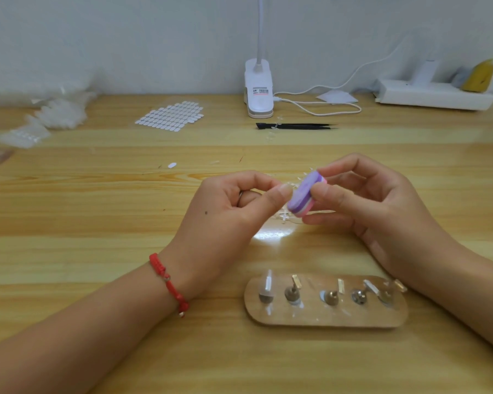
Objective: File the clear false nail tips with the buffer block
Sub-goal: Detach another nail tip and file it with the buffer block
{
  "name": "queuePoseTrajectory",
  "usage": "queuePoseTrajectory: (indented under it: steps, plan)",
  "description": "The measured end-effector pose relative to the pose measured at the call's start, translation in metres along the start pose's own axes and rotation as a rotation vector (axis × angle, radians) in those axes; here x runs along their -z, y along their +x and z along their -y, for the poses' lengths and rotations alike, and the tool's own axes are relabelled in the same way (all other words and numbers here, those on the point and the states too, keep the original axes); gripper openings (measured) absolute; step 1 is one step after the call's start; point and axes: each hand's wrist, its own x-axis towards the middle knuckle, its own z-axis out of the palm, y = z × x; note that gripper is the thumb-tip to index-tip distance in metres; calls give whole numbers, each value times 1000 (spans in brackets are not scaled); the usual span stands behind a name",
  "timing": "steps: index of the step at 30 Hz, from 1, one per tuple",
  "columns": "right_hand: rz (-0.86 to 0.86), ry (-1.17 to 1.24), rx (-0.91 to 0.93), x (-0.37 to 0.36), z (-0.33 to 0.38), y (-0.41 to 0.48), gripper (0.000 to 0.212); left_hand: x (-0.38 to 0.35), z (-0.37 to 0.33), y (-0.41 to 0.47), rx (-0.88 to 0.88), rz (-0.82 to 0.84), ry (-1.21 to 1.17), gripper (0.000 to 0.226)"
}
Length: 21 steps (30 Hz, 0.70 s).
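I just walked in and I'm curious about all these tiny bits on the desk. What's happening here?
A person is filing false nails. The right hand grips a purple and pink buffer block, and the left hand pinches what looks like a small clear nail tip against it. Loose clear tips lie on the table below. The wooden stand in front carries five metal pegs, and black tweezers lie farther back.

Place: I am seeing a nail-craft workstation.
Surface: a wooden table point(97, 251) is running up to a plain wall point(125, 38).
Tools: black tweezers point(296, 126), a sheet of adhesive tabs point(171, 116) and a nail stand point(325, 319) are lying out.
Light: a clip lamp point(258, 89) is standing at the back.
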Motion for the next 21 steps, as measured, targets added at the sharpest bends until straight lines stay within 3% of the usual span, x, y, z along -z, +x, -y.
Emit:
queuePoseTrajectory:
  steps: [5,9,14,18,21]
  plan:
    - [-40,52,22,1,0,1,24,-1,0,0,-9,0,-10,12]
    - [41,-11,35,-2,0,-2,21,1,0,1,-13,-32,-34,12]
    - [-64,96,14,3,1,2,22,0,0,0,-12,-11,-7,14]
    - [14,17,19,-2,0,0,21,-1,0,1,-15,-17,-11,14]
    - [-80,87,12,3,1,2,24,-2,0,0,-14,15,17,14]
